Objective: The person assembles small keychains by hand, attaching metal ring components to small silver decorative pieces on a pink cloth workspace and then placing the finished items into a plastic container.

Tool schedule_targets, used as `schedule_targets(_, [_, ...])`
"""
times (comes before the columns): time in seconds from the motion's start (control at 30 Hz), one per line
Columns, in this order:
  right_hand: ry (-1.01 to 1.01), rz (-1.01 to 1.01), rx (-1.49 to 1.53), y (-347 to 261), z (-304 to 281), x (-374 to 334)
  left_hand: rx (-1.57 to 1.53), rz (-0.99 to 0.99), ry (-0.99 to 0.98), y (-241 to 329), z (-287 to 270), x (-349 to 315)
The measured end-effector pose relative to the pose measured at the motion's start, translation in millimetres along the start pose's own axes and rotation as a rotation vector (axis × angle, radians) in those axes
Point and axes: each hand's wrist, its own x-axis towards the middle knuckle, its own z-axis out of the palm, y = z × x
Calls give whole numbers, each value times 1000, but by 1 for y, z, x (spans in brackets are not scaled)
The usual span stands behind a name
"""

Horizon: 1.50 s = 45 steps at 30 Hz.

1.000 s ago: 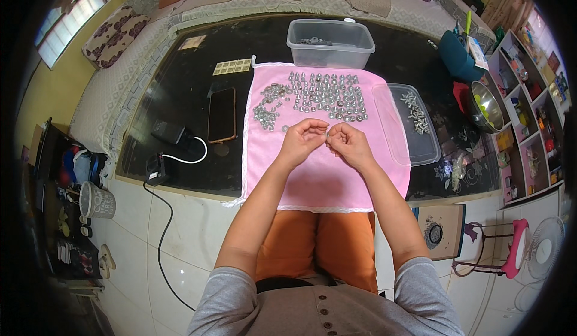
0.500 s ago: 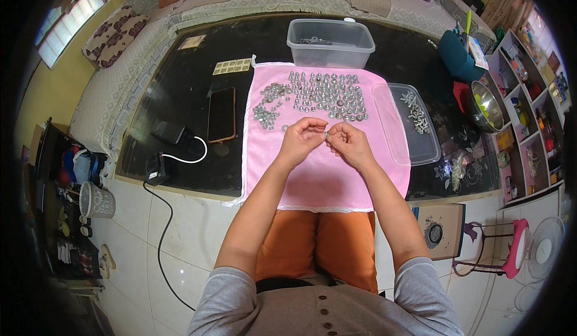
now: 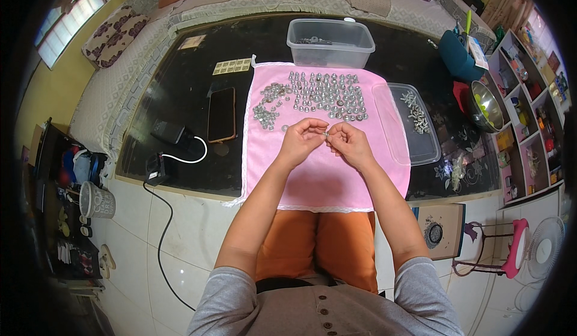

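Note:
Above the pink cloth (image 3: 264, 174), my left hand (image 3: 305, 139) and my right hand (image 3: 350, 145) meet fingertip to fingertip. Both are closed in a pinch on one small silver screw (image 3: 327, 134), mostly covered by the fingers. Just beyond them, several rows of short metal screws (image 3: 327, 96) stand on the cloth, apparently heads or washers down. A loose heap of round metal washers (image 3: 266, 115) lies left of the rows. More loose screws (image 3: 415, 114) are piled on a clear plastic lid (image 3: 424, 151), which overlaps the cloth's right side.
A clear plastic tub (image 3: 330, 54) with dark pieces inside stands behind the cloth on the black table (image 3: 180, 84). A phone (image 3: 222, 115), a black adapter with white cable (image 3: 171, 133) and a blister pack (image 3: 232, 66) lie left. A steel bowl (image 3: 481, 111) is at the right.
Only the fingers have shifted very slightly around the small screw; hands, rows and heaps stay where they were.

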Motion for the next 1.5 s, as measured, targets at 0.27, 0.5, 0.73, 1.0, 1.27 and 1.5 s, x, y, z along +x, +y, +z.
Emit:
schedule_targets(0.27, [-11, 15, -2, -2, 1, -1, -23, 18, -1, 0, 0, 0])
schedule_targets(0.5, [-10, 13, -19, -2, 2, 0, -12, 6, 10, -2, -3, 0])
schedule_targets(0.73, [-9, 8, -13, -3, 1, -1, 13, 2, 12, -1, -2, 0])
schedule_targets(1.0, [8, 8, 3, -1, 1, -1, 42, -16, 33, 0, -1, 0])
schedule_targets(1.27, [12, 23, 31, -2, 3, 1, 84, -19, 167, 9, -5, -1])
schedule_targets(1.5, [18, 31, -48, -4, 1, 1, 547, 57, 128, 46, -1, 26])
